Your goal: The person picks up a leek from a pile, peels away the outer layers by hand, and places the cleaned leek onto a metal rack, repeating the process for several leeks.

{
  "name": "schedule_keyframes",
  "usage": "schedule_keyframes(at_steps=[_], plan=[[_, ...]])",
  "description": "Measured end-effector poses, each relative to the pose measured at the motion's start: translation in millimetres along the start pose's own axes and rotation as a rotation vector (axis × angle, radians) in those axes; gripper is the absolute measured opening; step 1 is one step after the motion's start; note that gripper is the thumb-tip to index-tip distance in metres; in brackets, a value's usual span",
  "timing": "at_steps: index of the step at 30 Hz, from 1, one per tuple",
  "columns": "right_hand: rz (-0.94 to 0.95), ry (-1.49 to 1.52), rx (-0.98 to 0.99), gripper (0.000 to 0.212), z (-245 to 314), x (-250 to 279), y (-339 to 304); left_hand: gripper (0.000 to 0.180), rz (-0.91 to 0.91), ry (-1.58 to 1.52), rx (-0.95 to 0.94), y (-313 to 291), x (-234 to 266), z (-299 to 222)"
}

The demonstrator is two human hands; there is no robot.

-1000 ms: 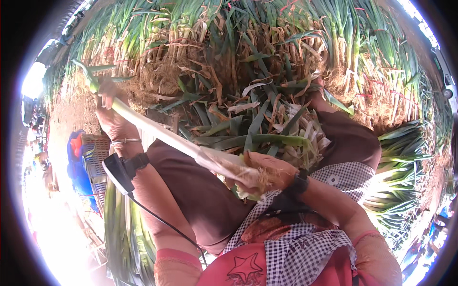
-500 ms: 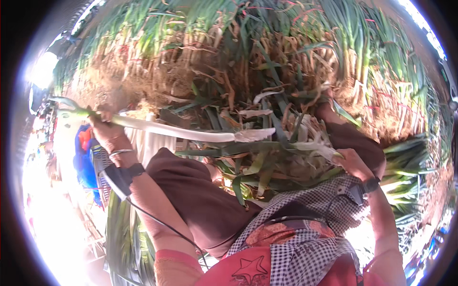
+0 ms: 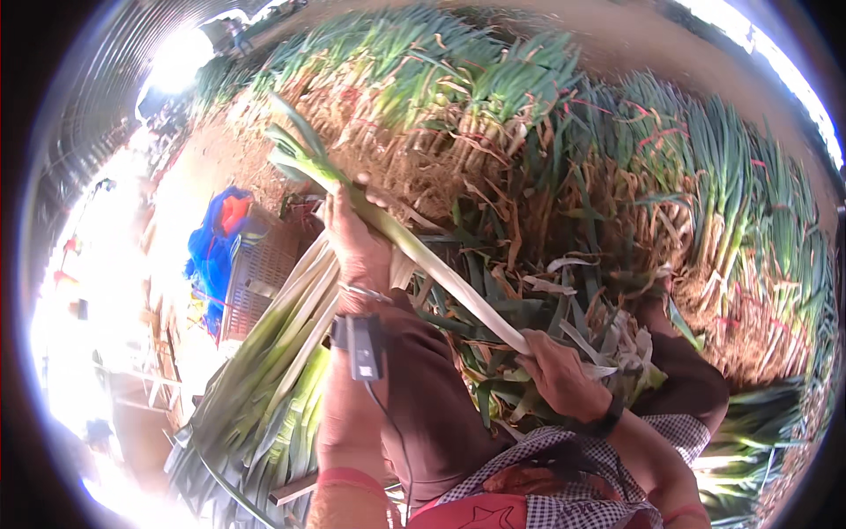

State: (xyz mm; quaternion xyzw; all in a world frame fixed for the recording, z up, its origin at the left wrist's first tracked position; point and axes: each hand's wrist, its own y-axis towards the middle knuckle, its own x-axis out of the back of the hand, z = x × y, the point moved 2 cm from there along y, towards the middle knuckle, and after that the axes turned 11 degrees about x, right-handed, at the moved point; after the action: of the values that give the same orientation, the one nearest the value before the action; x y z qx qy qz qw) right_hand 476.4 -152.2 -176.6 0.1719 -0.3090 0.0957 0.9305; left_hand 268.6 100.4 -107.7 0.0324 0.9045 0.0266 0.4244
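Observation:
A long leek [image 3: 445,275] with a white shaft and green top slants across my lap. My left hand [image 3: 357,238] is closed round it just below the green leaves. Lower and to the right, my right hand [image 3: 564,379] has its fingers closed on the white end, hiding the tip. Pale peeled leaves [image 3: 639,348] lie right beside this hand. Stripped leeks [image 3: 282,344] with white shafts and green leaves are piled beneath and left of my left forearm.
Rows of bundled leeks [image 3: 520,66] with dry, rooty lower ends stand beyond my legs and round to the right. Leaf scraps [image 3: 507,379] cover the space between my knees. A plastic crate [image 3: 251,282] and a blue bag [image 3: 210,238] sit at the left.
My right hand has let go of the loose outer leaves and taken the leek's white end. The leek has swung from nearly level to a steep slant. The view has shifted left.

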Motion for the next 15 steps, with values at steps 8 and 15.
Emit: schedule_keyframes(at_steps=[8, 15], plan=[[-0.005, -0.035, 0.419, 0.035, 20.6, -23.9, 130.7, 0.02, -0.058, 0.794, -0.269, 7.2, 100.0, -240.8], [-0.151, -0.218, 0.77, 0.02, 56.1, -88.2, 299.4, 0.013, -0.858, 1.532, -0.649, -182.4, 123.1, -332.1]])
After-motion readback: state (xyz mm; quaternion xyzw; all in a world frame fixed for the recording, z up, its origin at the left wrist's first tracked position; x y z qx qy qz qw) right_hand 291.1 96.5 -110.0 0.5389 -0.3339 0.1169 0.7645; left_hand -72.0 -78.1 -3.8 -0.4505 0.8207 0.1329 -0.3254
